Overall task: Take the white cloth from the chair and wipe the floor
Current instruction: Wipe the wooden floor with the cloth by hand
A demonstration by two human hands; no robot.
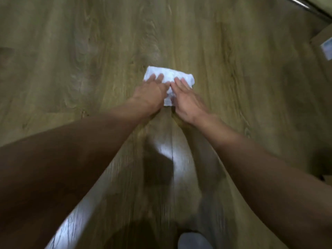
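Note:
A folded white cloth (172, 74) lies flat on the wooden floor (89, 60) ahead of me. My left hand (152, 92) presses on its left part with straight fingers. Beside it, my right hand (186, 99) presses on the cloth's right part, fingers also straight. Both arms stretch forward from the bottom corners of the view. The near part of the cloth is hidden under my palms. The picture is blurred by motion.
A brown cardboard box (321, 56) with a pale label stands at the right edge. A metal rail (298, 2) crosses the top right corner. A grey shoe tip (194, 239) shows at the bottom. Bare floor extends left and ahead.

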